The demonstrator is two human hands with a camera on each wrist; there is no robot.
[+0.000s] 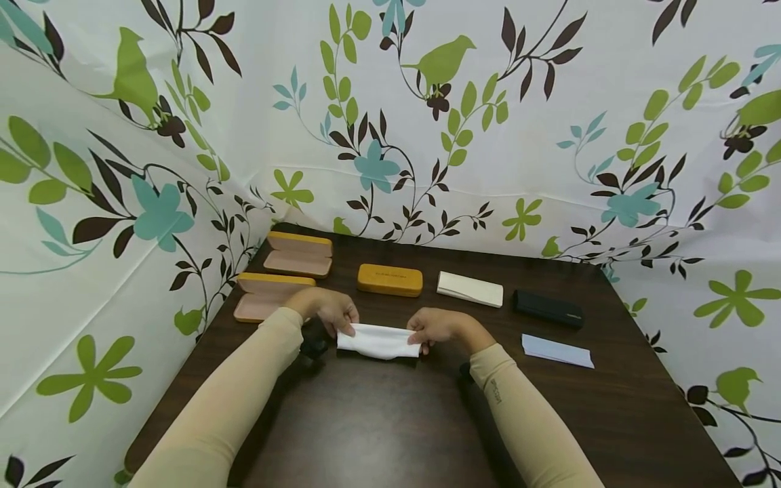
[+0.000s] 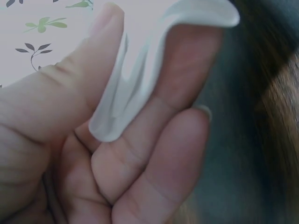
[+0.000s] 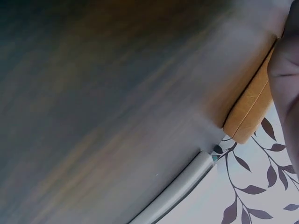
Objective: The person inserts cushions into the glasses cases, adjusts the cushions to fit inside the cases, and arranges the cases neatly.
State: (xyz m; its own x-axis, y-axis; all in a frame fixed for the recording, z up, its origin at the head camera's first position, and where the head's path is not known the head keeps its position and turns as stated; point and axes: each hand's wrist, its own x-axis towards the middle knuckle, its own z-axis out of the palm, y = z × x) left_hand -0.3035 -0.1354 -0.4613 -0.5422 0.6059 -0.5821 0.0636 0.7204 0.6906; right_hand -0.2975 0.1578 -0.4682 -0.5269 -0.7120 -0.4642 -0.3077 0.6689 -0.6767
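Note:
A folded white cloth point(image 1: 379, 341) stretches between the two hands, close over the dark table. My left hand point(image 1: 329, 312) pinches its left end. In the left wrist view the cloth's layered folds point(image 2: 133, 88) lie between the thumb and the curled fingers. At the right end my right hand point(image 1: 438, 327) grips the cloth with thumb and fingers. Only a part of the right hand point(image 3: 286, 79) shows at the edge of the right wrist view, and the cloth is out of sight there.
Two open yellow cases with pink lining, a rear one point(image 1: 299, 263) and a nearer one point(image 1: 253, 308), stand left. Behind the cloth lie a shut yellow case point(image 1: 389, 280), a cream flat case point(image 1: 470, 289) and a black case point(image 1: 543, 307). A light-blue folded strip point(image 1: 557, 350) lies right.

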